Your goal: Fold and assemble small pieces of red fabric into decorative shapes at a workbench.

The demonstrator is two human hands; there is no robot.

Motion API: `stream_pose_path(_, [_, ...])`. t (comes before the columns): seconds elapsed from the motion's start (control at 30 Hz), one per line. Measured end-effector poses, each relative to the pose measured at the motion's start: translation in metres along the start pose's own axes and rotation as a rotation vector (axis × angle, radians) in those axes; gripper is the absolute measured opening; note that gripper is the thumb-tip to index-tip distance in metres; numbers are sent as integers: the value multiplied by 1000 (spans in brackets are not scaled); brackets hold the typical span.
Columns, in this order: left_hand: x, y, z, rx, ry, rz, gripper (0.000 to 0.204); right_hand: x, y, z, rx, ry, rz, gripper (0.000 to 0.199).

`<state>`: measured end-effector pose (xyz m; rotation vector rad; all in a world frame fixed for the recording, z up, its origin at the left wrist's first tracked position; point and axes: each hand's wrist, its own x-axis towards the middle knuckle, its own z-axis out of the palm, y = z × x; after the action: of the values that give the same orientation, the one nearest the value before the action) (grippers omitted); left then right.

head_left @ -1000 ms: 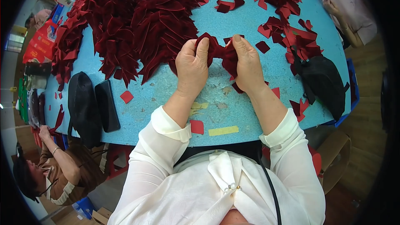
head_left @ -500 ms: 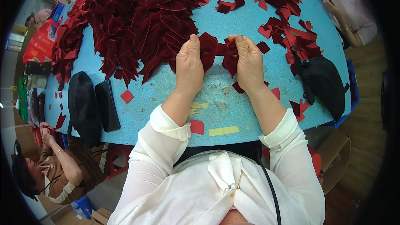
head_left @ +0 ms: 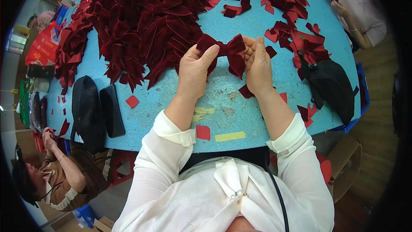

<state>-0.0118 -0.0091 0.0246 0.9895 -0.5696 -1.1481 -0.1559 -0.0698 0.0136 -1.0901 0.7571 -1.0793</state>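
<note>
Shaping a dark red velvet bow [head_left: 224,52], the left hand [head_left: 195,72] and right hand [head_left: 259,65] pinch its loops closed; next probably comes setting it with the pile [head_left: 141,21] left of it.

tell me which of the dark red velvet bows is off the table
The dark red bow held between the left hand and right hand; the others lie heaped on the blue table.

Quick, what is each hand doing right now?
Left hand: closed, fingers pinching the left loop of the dark red velvet bow.
Right hand: closed, fingers gripping the bow's right loop.
</note>
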Motion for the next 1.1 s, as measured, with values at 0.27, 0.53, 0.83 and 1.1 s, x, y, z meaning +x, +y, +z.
stream_pose_path(0.27, [2,-2,-9,10,-9,42,22,-5,-3,6,-153,-47,3,39])
stream_pose_path(0.53, [3,14,-12,-99,4,-83,41,3,-5,0,86,-3,-20,17])
stream_pose_path(0.83, [1,19,-19,139,-127,-257,22,5,-11,-7,96,-46,-8,19])
stream_pose_path(1.1, [7,20,-27,8,-68,-123,18,9,-17,-16,72,-167,198,62])
